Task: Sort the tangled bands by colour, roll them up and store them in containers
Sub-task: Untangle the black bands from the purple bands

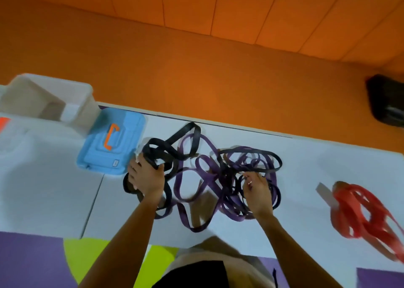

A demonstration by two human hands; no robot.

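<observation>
A tangle of black bands (175, 150) and purple bands (203, 167) lies in the middle of the white table (306, 156). My left hand (146, 176) grips a bunch of black bands at the left side of the tangle. At the knotted right part of the tangle, my right hand (255, 191) has its fingers curled among black and purple loops. A separate heap of red bands (360, 211) lies apart at the far right of the table.
A blue lid with an orange handle (111, 143) lies left of the tangle. Behind it stands a clear container (50, 100), and another translucent lid or container (32, 156) sits at the far left. Orange floor lies beyond the table's far edge, with a black object (387, 100) on it.
</observation>
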